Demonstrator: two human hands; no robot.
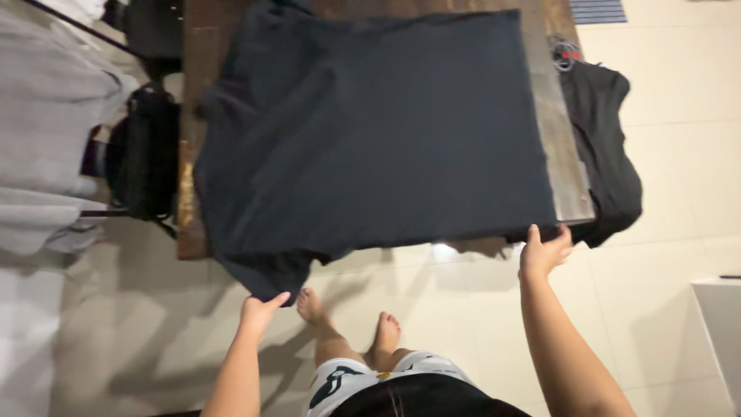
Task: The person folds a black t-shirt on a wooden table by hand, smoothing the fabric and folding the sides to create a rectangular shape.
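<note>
Your left hand point(261, 310) pinches the sleeve end of the dark shirt point(370, 131), which hangs off the worktop point(567, 166) edge just above it. Rt hand point(543, 251) is closed on the hem corner. Pull unevenly & the shirt prob skews or slides to the floor point(463, 309); black cloth point(606, 147) beyond rt hand may snag.

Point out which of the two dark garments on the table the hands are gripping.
The large dark shirt spread flat across the table; the left hand and right hand grip its near edge. The other black garment hangs crumpled off the right end, untouched.
</note>
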